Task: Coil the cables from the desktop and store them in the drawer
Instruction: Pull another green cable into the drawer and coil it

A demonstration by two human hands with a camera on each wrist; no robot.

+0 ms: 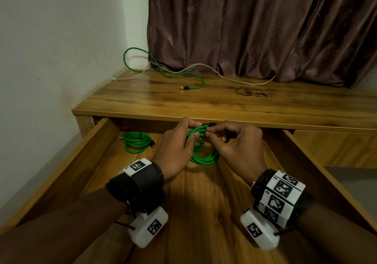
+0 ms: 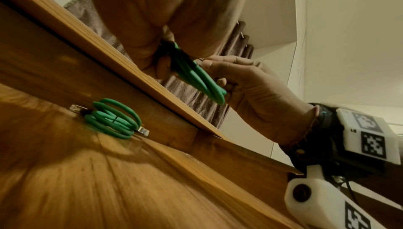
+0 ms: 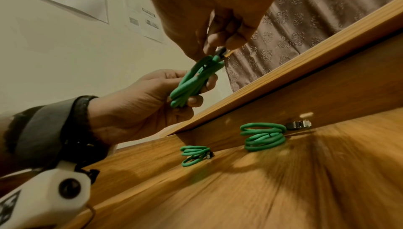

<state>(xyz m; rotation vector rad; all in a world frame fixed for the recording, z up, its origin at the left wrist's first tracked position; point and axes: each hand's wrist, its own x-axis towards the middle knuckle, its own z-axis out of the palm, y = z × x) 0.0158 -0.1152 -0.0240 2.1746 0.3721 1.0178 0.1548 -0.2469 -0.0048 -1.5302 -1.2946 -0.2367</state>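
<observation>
We see both hands held over the open drawer (image 1: 98, 141), just in front of the edge of the tabletop (image 1: 204, 100). The left hand (image 1: 175, 145) grips a bundle of green cable (image 1: 195, 133): its fingers and thumb are curled around the gathered loops. The lower loops of this cable hang down below the hands, toward the drawer bottom. The right hand (image 1: 234, 141) meets the left one at the top of the bundle, and its thumb and fingers pinch there, at a small dark part beside the cable's end; we cannot tell exactly what this part is.

In the right wrist view, two more green coils lie on the drawer bottom near the drawer's back wall: a bigger coil (image 3: 262, 137) with a connector beside it, and a smaller coil (image 3: 195, 155) further along this wall. In the head view, one coil lies at the back left of the drawer, apart from the hands.

On the tabletop behind the drawer, a loose green cable (image 1: 163, 67) and a white cable (image 1: 224, 76) lie uncoiled near the curtain (image 1: 255, 29). A thin black cord (image 1: 243, 91) lies on the tabletop too, to the right of the green one.
</observation>
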